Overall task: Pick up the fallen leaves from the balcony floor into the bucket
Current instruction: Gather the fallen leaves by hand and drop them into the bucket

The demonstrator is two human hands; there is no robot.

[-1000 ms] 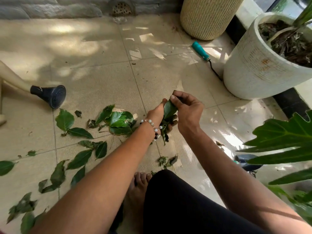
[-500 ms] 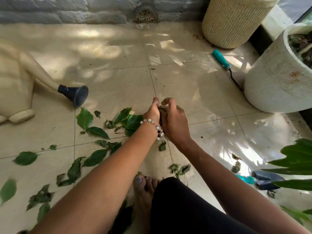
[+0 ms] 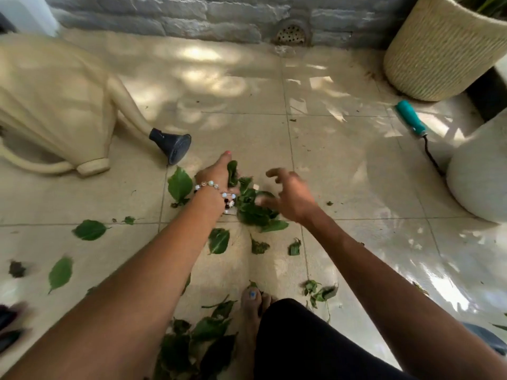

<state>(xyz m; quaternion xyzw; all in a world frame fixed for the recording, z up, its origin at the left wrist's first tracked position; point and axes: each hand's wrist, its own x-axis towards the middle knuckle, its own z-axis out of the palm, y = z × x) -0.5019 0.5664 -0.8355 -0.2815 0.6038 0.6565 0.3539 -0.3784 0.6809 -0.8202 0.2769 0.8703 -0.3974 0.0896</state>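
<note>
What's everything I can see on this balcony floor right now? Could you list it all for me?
Fallen leaves: many, green, scattered over the floor tiles, with a pile between the hands.
Watering can: one, cream with a dark rose, lying at left.
Woven planter: one, beige, top right.
White pot: one, right edge.
Hand tool: one, teal handle, on the floor between the two pots.
Floor drain: one, at the foot of the grey wall.
Bucket: not in view.
Bare foot: one, bottom centre.
Left hand: braceleted, holds leaves.
Right hand: fingers spread over the pile, blurred.
</note>
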